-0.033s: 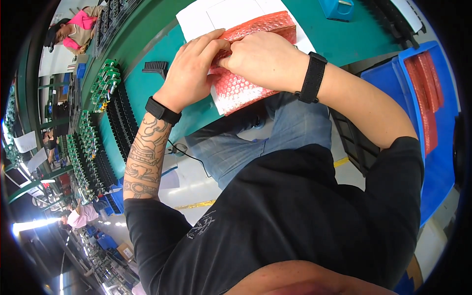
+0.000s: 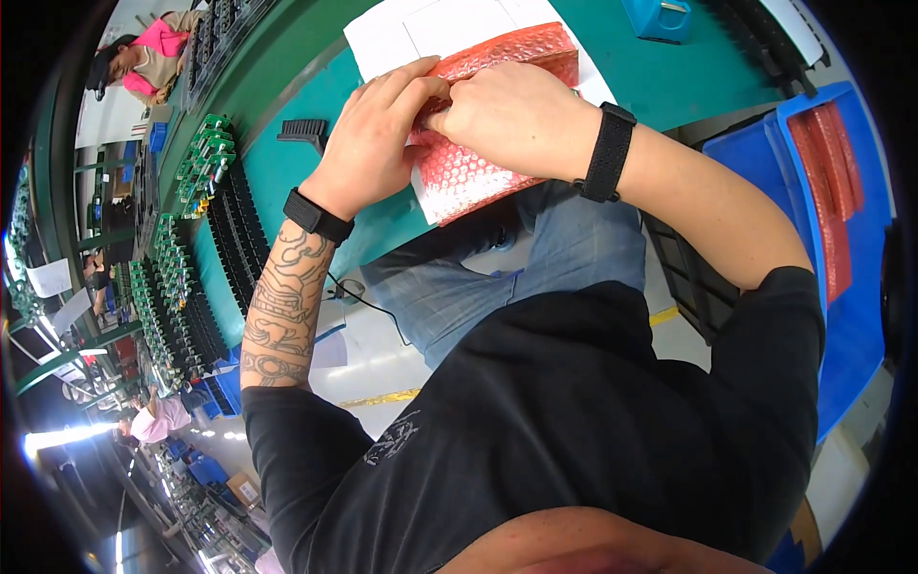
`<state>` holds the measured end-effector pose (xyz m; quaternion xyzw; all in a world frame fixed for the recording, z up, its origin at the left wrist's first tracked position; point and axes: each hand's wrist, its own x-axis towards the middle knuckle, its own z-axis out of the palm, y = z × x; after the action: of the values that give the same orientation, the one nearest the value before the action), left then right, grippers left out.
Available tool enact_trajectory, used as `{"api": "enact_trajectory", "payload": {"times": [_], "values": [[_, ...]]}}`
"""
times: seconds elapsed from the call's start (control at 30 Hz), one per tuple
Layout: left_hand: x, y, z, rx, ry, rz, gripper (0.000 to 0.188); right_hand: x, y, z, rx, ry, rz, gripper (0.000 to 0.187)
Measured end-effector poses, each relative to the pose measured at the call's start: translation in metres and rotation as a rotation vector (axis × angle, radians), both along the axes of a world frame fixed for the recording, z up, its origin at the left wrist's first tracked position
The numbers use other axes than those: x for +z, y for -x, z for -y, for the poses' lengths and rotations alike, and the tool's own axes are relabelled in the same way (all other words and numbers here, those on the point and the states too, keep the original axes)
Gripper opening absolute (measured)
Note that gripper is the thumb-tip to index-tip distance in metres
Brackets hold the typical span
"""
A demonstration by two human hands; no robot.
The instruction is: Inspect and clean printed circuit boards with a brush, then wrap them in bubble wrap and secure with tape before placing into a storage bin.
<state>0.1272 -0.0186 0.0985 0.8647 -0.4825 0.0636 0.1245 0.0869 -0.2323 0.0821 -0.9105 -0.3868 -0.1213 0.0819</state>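
Note:
A red bubble-wrap bag (image 2: 478, 182) lies over white paper at the near edge of the green bench. My left hand (image 2: 378, 129) grips the bag's left end, its fingers curled over the plastic. Close beside it, my right hand (image 2: 521, 115) is closed at the middle of the bag, the fingertips bent in and partly hidden. The two hands nearly meet there. Whatever lies inside the bag is covered by my hands and the wrap. Both wrists wear black bands.
A black brush (image 2: 303, 131) lies left of my hands. Green circuit boards (image 2: 206, 158) stand in black racks along the left. The white paper (image 2: 382, 43) lies under the bag. A blue tape dispenser (image 2: 658, 19) sits at the far right. The blue bin (image 2: 765, 153) holds more red bubble-wrap bags. Co-workers are at left.

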Motion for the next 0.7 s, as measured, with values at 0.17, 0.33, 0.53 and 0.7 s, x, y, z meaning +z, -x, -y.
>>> {"api": "enact_trajectory", "payload": {"times": [0.17,0.33,0.53,0.7], "values": [[-0.002,-0.001,-0.002,-0.003,0.025,-0.013,0.058,-0.004,-0.003,-0.007,0.008,-0.014,-0.006,0.019],[-0.001,-0.002,-0.003,0.001,0.025,-0.030,0.058,-0.002,-0.006,-0.007,0.058,0.004,-0.009,0.018],[-0.002,-0.003,-0.005,-0.006,0.009,0.025,0.056,-0.008,-0.010,-0.009,0.092,-0.038,0.071,0.009],[0.000,-0.002,-0.002,0.001,-0.022,0.042,0.054,-0.003,-0.013,-0.004,0.131,0.076,0.027,0.019]]}}
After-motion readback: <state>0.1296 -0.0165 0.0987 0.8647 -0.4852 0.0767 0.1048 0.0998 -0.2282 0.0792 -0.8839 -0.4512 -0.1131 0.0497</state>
